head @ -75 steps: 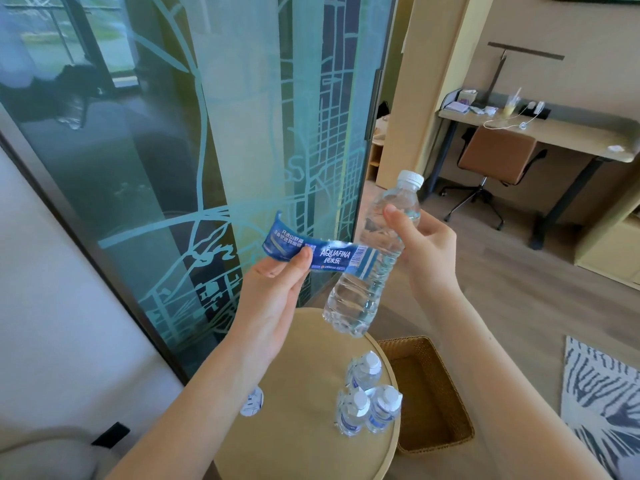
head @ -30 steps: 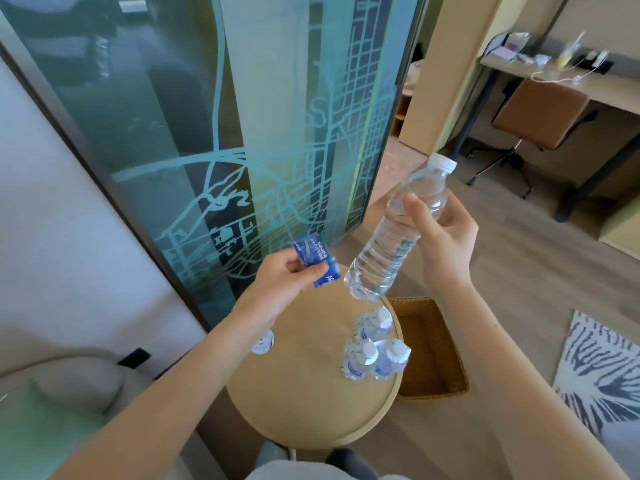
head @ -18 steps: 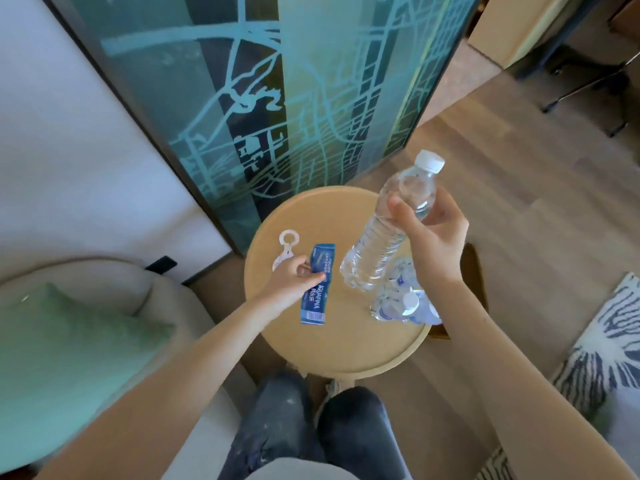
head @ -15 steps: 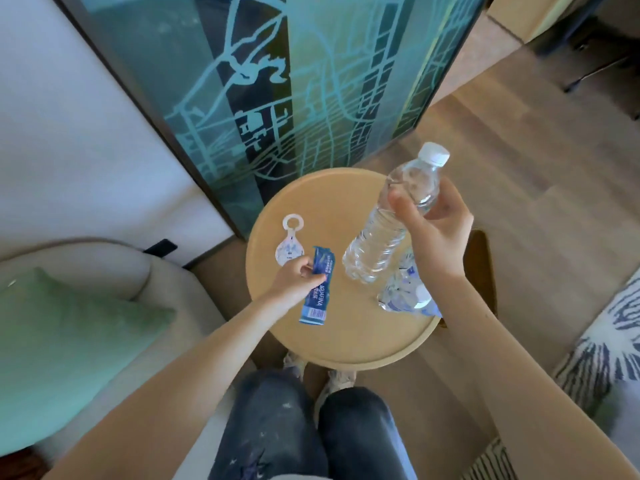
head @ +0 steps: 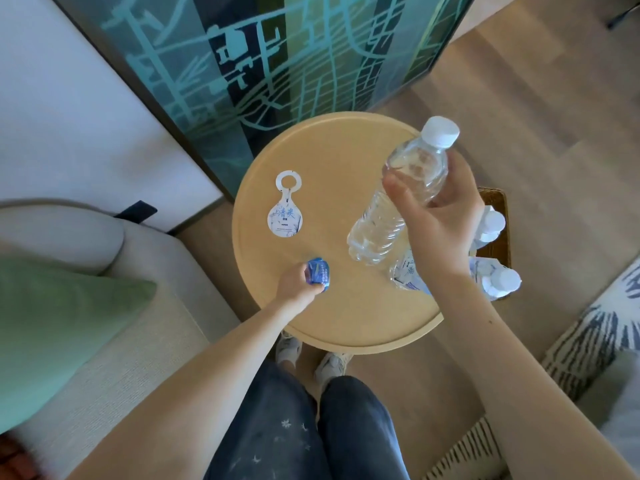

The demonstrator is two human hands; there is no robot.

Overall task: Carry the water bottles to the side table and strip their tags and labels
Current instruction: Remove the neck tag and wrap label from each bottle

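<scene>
— What's on the left?
— A tag (head: 285, 216) lies on the bench (head: 346, 317); near it the left hand (head: 299, 284) pinches a crumpled label (head: 319, 276) in its fingers.
— And right?
— The right hand (head: 440, 223) wraps its fingers round a bare, tilted bottle (head: 377, 230) above the other bottles (head: 509, 280).

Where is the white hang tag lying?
In the head view, the white hang tag lies flat on the left part of the side table, beyond the left hand and left of the bare bottle.
</scene>
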